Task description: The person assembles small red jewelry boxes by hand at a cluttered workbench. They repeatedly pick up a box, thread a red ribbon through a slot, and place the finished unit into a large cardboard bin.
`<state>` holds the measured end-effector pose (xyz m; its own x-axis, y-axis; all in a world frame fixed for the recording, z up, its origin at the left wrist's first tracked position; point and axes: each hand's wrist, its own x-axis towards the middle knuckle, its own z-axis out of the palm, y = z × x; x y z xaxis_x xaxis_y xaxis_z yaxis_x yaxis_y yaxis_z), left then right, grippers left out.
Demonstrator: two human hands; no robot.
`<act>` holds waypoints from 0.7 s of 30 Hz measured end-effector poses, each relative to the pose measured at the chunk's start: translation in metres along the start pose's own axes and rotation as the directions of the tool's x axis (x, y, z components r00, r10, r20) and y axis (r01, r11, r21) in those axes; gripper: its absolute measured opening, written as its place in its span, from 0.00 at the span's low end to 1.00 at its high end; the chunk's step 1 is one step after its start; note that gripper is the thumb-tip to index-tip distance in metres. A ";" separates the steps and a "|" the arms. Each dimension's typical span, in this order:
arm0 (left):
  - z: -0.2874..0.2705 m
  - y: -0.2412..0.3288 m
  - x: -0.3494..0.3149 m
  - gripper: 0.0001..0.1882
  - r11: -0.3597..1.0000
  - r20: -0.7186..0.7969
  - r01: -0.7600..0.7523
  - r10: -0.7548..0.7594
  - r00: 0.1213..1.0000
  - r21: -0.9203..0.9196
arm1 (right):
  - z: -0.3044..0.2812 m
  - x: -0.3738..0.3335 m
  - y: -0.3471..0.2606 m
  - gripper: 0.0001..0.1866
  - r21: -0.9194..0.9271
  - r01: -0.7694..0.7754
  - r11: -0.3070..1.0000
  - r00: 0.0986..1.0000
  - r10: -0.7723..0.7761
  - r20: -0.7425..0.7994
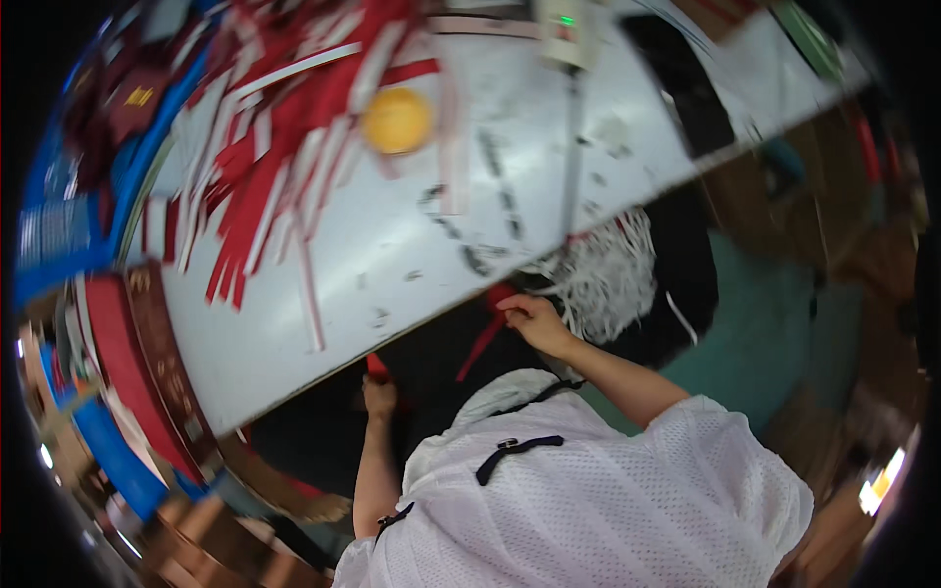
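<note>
Just below the table's near edge, my right hand [534, 323] is closed in a pinch on a red strip [478, 350], which hangs down slantwise to the left. My left hand [380, 396] is farther left by the same edge. Its fingers are closed round a small red piece [376, 367], too blurred to name. A large loose pile of red and white strips [284, 147] lies across the left part of the white table [392, 245]. Beside the pile sits a round yellow object [397, 121].
A heap of thin white scraps [613, 284] fills a black bag right of my right hand. A pale device with a green light [566, 39] and a flat black object [676, 83] are at the back. Red boxes [137, 363] and blue crates [59, 245] border the left.
</note>
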<state>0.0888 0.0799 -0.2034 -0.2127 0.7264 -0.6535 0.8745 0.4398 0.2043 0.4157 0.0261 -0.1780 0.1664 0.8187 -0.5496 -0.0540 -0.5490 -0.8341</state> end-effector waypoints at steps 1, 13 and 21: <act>0.004 -0.013 0.001 0.22 0.999 0.029 -0.030 0.030 0.999 0.028 | -0.005 -0.014 0.007 0.08 -0.035 0.032 0.999 0.999 -0.033 -0.041; -0.059 0.060 0.020 0.22 0.902 0.341 -0.380 0.298 0.892 0.207 | -0.114 -0.036 0.093 0.14 0.530 0.125 0.839 0.567 0.378 -0.732; -0.183 0.157 -0.084 0.14 0.698 0.621 -0.662 0.654 0.432 -0.273 | -0.038 -0.058 -0.054 0.05 -0.009 -0.033 0.999 0.997 0.032 -0.076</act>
<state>0.1642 0.1845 0.0176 0.7506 0.2735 -0.6015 0.6317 -0.0298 0.7747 0.4463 0.0017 -0.0996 0.2385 0.7855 -0.5711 -0.0501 -0.5774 -0.8150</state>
